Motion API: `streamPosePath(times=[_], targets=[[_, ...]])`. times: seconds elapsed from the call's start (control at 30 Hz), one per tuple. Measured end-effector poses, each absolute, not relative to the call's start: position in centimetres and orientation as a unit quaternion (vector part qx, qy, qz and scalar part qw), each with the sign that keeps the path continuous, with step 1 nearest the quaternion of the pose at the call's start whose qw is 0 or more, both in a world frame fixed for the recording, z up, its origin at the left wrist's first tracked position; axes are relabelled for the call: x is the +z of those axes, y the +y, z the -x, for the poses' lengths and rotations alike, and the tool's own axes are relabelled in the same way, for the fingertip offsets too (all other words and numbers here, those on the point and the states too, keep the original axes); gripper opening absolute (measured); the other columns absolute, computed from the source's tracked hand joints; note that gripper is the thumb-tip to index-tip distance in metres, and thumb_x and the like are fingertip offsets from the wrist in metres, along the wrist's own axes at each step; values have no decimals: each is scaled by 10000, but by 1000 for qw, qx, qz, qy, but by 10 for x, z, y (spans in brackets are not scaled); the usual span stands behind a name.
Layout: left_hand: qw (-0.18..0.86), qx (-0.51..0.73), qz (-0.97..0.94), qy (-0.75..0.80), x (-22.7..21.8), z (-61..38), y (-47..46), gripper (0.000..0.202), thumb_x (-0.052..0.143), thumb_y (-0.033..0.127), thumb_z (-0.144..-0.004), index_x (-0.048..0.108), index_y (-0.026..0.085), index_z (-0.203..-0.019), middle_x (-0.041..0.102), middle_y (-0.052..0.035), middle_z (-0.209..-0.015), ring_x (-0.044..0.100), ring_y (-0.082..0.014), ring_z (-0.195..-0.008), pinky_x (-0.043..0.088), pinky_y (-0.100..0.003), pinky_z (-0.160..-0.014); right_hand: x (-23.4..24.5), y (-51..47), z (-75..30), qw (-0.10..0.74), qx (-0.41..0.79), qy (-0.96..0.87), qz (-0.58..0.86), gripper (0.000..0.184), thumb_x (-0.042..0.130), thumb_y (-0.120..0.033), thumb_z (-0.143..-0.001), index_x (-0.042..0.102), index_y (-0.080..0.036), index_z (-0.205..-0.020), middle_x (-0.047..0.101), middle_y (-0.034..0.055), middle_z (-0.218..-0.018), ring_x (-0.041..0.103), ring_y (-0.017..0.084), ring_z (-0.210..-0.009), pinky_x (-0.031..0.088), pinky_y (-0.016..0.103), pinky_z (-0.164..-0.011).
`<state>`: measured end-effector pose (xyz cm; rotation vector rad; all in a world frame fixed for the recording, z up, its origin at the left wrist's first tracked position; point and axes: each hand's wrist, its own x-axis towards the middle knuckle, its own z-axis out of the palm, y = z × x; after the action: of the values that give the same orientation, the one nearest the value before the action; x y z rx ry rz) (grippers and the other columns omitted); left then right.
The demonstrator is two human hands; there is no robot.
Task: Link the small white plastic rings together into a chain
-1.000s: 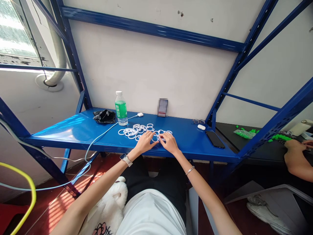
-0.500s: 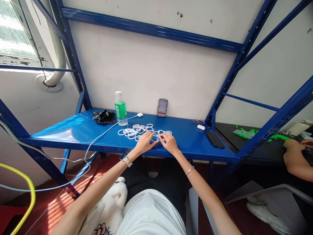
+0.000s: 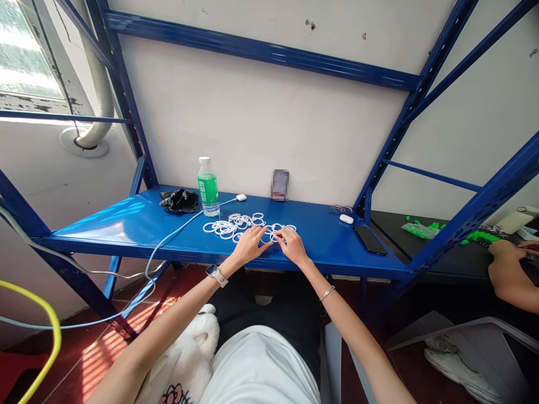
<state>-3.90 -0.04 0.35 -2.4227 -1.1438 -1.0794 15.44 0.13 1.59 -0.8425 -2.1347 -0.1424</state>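
Several thin white rings (image 3: 225, 227) lie in a loose, overlapping spread on the blue tabletop. My left hand (image 3: 250, 247) rests low over the near side of them, its fingers stretched forward and its thumb held apart, pointing right. Close beside it, my right hand (image 3: 291, 247) has its fingers bent together at the edge of a white ring (image 3: 275, 227). The fingertips of both hands nearly meet, and they partly cover the rings beneath.
Behind the rings stand a green-labelled bottle (image 3: 208, 188) and a propped, blurred phone (image 3: 279, 185). A black plastic bag (image 3: 179, 200) lies left, near a pale blue cable (image 3: 172, 234). Rightward are a white earbud case (image 3: 346, 219), glasses (image 3: 341, 209), a black phone (image 3: 369, 240) and another person's arm (image 3: 511, 278).
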Motion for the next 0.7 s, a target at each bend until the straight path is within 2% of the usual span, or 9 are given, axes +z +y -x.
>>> streamPosePath(times=[0.3,0.7], targets=[[130,-352,837,-399,2,40,1,432,460,474,-935,545,163,-1223,658,-125,-974,601,-281,-984,507,-384,-761,12,6,-156,417,-47,-845,333,214,456,-237,-964,654,-206,-889,695,75,-855,634,222,-809,505,355,-731],[110,-339,845,-400,4,40,-1,453,455,476,-935,546,164,-1250,660,-125,-976,589,-289,-992,500,-398,-765,10,8,-157,409,-38,-846,339,250,461,-256,-962,668,-209,-831,688,72,-800,636,220,-769,502,348,-700]])
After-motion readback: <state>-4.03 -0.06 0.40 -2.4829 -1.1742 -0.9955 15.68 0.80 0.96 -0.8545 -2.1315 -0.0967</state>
